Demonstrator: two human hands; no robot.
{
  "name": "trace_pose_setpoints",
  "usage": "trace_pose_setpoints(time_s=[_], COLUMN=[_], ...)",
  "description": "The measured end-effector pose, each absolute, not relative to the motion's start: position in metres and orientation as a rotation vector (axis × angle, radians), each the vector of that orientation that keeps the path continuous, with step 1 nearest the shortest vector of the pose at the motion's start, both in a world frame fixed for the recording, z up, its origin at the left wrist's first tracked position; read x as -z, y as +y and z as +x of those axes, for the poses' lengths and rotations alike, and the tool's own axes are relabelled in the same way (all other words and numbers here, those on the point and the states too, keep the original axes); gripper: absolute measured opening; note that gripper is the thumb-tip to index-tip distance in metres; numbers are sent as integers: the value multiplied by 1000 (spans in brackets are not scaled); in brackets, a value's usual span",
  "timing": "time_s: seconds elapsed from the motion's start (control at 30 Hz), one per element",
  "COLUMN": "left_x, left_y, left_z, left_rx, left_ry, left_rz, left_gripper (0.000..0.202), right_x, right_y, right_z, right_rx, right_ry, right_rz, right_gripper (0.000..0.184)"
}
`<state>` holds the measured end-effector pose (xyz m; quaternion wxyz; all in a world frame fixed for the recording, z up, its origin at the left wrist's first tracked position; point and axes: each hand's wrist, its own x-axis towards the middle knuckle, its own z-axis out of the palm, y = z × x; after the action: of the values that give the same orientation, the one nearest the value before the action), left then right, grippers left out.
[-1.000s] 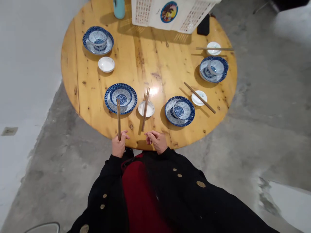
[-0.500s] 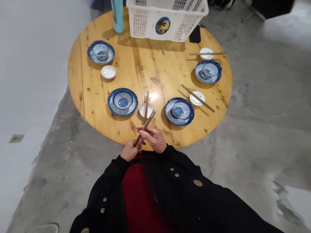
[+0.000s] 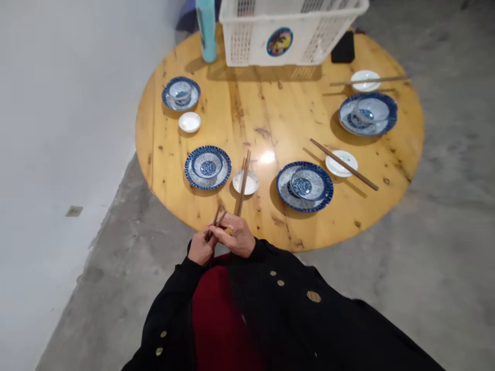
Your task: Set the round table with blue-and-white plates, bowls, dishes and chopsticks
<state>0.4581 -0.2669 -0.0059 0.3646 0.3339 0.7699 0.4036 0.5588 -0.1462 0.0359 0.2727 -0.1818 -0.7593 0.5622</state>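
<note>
Close to my body, at the near table edge, my left hand [image 3: 201, 246] is closed around wooden chopsticks [image 3: 217, 219]. My right hand [image 3: 236, 235] meets it, thumb and fingers pinched on the same chopsticks. How many sticks are in the hands is hard to make out. Just beyond, a pair of chopsticks [image 3: 244, 180] rests across a small white dish [image 3: 252, 183]. A blue-patterned plate with a bowl on it [image 3: 208, 181] sits left of that dish, and another such plate [image 3: 288, 198] with a bowl sits to its right.
The round wooden table [image 3: 263, 113] also bears a white plastic basket [image 3: 251, 41], a turquoise bottle [image 3: 208, 36] and a black phone [image 3: 343, 49]. Chopsticks lie over two dishes [image 3: 338, 169] on the right. At far left is a bare white dish [image 3: 189, 122]. A wall [image 3: 77, 103] stands left.
Both hands have drawn slightly closer to my body, and the held chopsticks have moved down and left. My view has shifted, so the table sits further right.
</note>
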Motion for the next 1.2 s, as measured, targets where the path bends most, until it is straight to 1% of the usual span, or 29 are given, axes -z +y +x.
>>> trace_pose_setpoints(time_s=[0.07, 0.13, 0.3, 0.4, 0.6, 0.73, 0.97, 1.07, 1.2], left_x=[-5, -12, -6, -2, -5, -9, -8, -6, -4], left_y=[-262, -260, -278, -296, -319, -324, -297, -276, -244], left_z=[451, 440, 386, 335, 229, 176, 137, 128, 111], left_rx=[-1070, -1085, -938, -890, -970, -986, -1021, -1034, -985], left_ry=[1969, 1912, 1849, 1860, 1878, 1815, 1656, 1608, 1590], left_rz=[958, 1062, 1253, 1309, 1271, 1276, 1306, 1319, 1380], left_gripper=[38, 34, 31, 31, 29, 29, 28, 30, 35], right_x=[-34, -32, -25, -28, -39, -47, -59, -58, -51], right_y=[-145, -145, -156, -172, -204, -216, -200, -184, -162], right_z=[553, 544, 503, 460, 353, 306, 279, 273, 265], right_rx=[-1453, -1404, -1449, -1422, -1384, -1397, -1361, -1337, -1278], right_ry=[-2015, -1985, -1882, -1878, -1885, -1871, -1873, -1866, -1867], right_rz=[-588, -676, -815, -885, -895, -887, -893, -878, -852], right_gripper=[21, 21, 25, 27, 24, 24, 30, 25, 25])
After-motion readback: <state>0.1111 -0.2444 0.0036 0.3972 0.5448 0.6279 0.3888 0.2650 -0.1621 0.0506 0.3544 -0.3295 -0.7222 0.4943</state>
